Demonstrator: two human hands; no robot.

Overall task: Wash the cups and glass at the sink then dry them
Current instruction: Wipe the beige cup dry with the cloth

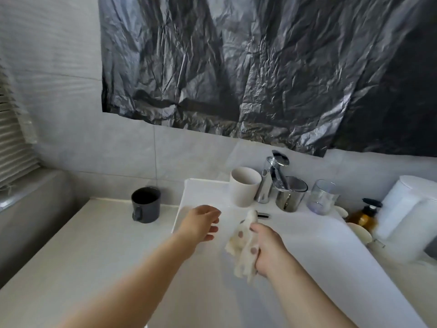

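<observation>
A dark grey mug (145, 204) stands on the counter left of the white sink (307, 235). On the sink's back rim stand a beige cup (244, 187), a shiny metal cup (290, 194) and a clear glass (322, 197), all upright. My left hand (202, 222) hovers over the sink's left edge, fingers loosely spread and holding nothing, to the right of the mug. My right hand (267, 248) grips a white cloth with brown dots (243, 245) over the basin.
A chrome tap (272, 179) rises behind the basin between the beige and metal cups. An amber pump bottle (365, 215) and a white container (409, 209) stand at the right. Black plastic sheeting (260, 67) covers the wall above.
</observation>
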